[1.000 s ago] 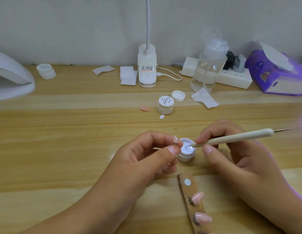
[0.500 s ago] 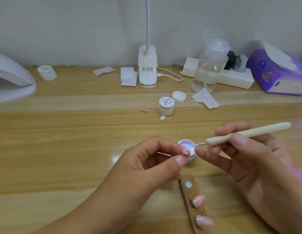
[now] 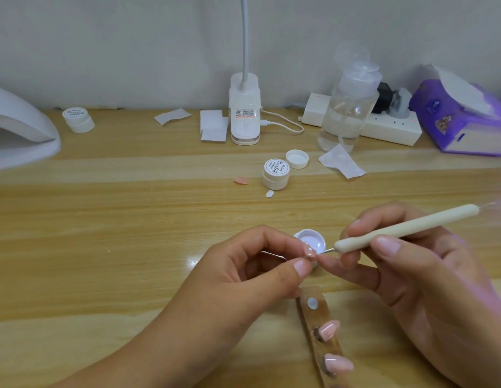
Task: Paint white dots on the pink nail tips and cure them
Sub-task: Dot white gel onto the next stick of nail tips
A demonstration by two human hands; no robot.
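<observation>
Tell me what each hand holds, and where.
Left hand pinches a pink nail tip, exact spot hidden; right hand grips the dotting tool by its handle, near the metal end.

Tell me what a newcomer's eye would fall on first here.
The two hands meeting at centre front: the left hand pinches a pink nail tip while the right hand holds a cream dotting tool with its point at it, just in front of an open pot of white gel. Then the purple tissue pack at the back right.
</observation>
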